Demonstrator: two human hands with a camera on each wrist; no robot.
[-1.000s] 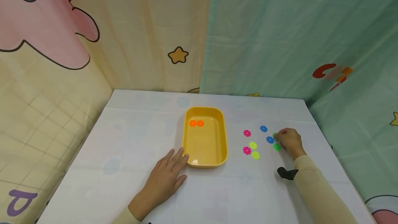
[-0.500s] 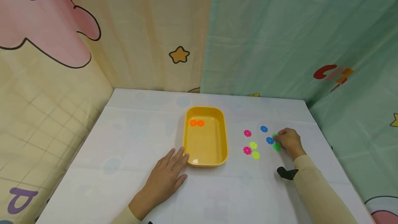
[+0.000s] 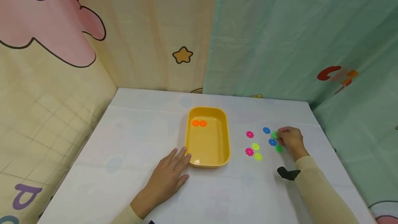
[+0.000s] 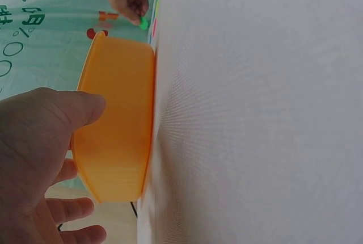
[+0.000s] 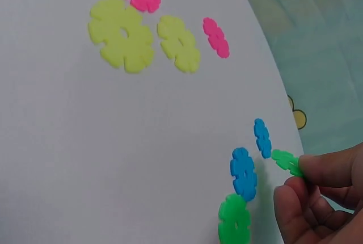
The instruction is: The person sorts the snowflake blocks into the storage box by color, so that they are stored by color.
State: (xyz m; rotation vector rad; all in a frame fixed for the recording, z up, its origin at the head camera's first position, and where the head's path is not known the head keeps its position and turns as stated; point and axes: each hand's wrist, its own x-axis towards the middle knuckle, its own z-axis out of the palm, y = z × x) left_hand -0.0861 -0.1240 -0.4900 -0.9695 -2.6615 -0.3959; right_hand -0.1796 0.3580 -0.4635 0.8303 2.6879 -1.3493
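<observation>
My right hand (image 3: pixel 291 140) pinches a green flower-shaped plastic disc (image 5: pixel 288 162) between thumb and fingertip; the disc is tilted in the right wrist view. Beside it lie two blue discs (image 5: pixel 244 173) and a second green disc (image 5: pixel 234 220). With fingers spread, my left hand (image 3: pixel 168 174) touches the near left corner of a yellow tray (image 3: pixel 207 166). In the left wrist view its thumb (image 4: pixel 85 108) lies against the tray's side wall. Two orange discs (image 3: pixel 199 123) lie inside the tray toward its far end.
Two pink discs (image 3: pixel 249 134) and two yellow-green discs (image 3: pixel 258 156) lie flat on the white table (image 3: pixel 140 130) between the tray and my right hand. A black strap piece (image 3: pixel 288 174) sticks out at the right wrist. Printed curtains (image 3: pixel 258 37) hang behind the table.
My right hand has shifted slightly away from me, and more of the green disc shows at its fingertips. The head view has turned slightly left. The left hand stays at the tray.
</observation>
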